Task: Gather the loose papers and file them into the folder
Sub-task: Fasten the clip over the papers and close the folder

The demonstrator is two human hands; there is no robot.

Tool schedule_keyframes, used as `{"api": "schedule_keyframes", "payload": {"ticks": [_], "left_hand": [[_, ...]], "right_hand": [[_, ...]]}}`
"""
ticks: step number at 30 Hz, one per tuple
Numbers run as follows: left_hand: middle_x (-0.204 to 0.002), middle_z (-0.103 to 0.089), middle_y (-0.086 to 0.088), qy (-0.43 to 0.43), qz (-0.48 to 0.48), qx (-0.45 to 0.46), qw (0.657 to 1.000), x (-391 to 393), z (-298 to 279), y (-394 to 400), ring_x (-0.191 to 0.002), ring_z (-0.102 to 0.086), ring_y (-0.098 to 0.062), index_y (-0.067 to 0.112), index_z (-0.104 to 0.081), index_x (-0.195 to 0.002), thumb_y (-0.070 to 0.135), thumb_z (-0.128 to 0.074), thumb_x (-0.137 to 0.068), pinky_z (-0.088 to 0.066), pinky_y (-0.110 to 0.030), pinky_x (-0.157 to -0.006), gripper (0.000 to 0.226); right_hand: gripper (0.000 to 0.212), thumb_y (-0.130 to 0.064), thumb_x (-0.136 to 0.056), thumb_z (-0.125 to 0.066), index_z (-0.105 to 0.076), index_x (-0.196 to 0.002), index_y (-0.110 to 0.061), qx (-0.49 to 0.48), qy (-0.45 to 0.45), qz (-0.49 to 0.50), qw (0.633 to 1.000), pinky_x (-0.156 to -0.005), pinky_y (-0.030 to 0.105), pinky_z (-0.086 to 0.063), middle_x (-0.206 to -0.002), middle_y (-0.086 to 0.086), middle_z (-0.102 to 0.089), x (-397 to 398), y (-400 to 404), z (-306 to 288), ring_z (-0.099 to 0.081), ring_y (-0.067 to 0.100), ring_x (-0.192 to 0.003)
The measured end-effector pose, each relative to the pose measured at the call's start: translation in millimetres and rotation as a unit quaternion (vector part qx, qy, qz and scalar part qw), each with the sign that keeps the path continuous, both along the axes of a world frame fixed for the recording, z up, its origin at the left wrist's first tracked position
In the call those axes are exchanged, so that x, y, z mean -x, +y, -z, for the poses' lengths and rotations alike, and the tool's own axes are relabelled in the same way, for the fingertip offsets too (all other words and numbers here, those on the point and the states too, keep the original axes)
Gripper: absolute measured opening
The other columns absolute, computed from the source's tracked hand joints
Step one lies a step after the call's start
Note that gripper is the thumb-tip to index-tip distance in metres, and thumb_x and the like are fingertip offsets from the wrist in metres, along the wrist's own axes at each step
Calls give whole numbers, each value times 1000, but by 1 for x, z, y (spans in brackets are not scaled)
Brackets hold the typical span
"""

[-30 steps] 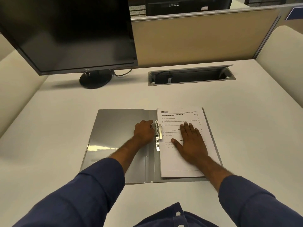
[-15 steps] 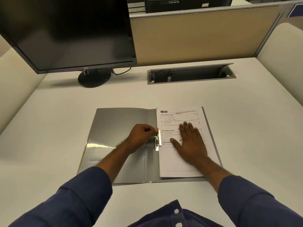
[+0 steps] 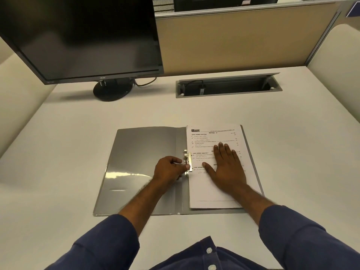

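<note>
A grey folder point(image 3: 140, 152) lies open on the white desk in front of me. A stack of printed papers point(image 3: 212, 193) sits on its right half, edge tucked at the spine. A metal clip point(image 3: 187, 162) runs along the spine. My left hand point(image 3: 169, 169) has its fingers curled at the clip, pinching its lower part between thumb and fingertips. My right hand point(image 3: 227, 168) lies flat on the papers, fingers straight and spread, pressing the stack down.
A black monitor point(image 3: 81, 38) on a round stand point(image 3: 114, 90) stands at the back left. A cable tray slot point(image 3: 228, 86) is sunk into the desk at the back right. A beige partition point(image 3: 233, 36) closes the back, with cream side walls.
My left hand has slid down the spine from the upper part of the clip to its lower part and now pinches it. The right hand stays flat on the papers.
</note>
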State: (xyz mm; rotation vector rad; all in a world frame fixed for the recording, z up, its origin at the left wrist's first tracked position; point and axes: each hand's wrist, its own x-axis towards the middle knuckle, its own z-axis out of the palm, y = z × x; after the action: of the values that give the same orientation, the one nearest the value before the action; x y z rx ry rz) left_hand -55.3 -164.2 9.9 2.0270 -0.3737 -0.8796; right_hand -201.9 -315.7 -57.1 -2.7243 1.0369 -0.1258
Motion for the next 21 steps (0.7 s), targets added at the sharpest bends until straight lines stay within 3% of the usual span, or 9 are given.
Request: {"api": "schedule_keyframes", "payload": {"ticks": [2,4,13,21], "left_hand": [[-90,-73,-8,-95,30,-31,995,3,8,1,-78,-67,-19,9,-65,-103,25,-84,-76,-49,-16,-66,37],[-86,-72,-6,-136,42,-40,989,5,13,3,-75,-64,-16,9,-65,-101,25,-86,-74,-42,-11,-62,37],[-90,-60,3,-179,102,-81,975,1,20,-8,-81,-56,-13,11,-60,-102,22,-86,-73,-39,-20,-69,40],[-84,-64,3,-174,95,-77,977,-4,22,-2,-75,-58,-11,14,-63,-101,29,-86,-72,-38,-12,-59,40]], "right_hand": [[87,-72,-90,-16,-7,-156,-16,-2,-1,0,1000,-123,38,1,-165,4,-5,0,0,0,0,19,-152],[87,-72,-90,-16,-7,-156,-15,-3,-1,0,1000,-123,38,0,-165,4,-5,0,-1,0,0,19,-152],[88,-73,-89,-14,-5,-156,-16,-2,1,0,1000,-123,38,1,-165,4,-4,0,-1,0,1,19,-152],[88,-72,-90,-14,-5,-156,-16,-5,2,-3,1000,-123,38,2,-165,4,-4,-1,-1,0,1,19,-152]]}}
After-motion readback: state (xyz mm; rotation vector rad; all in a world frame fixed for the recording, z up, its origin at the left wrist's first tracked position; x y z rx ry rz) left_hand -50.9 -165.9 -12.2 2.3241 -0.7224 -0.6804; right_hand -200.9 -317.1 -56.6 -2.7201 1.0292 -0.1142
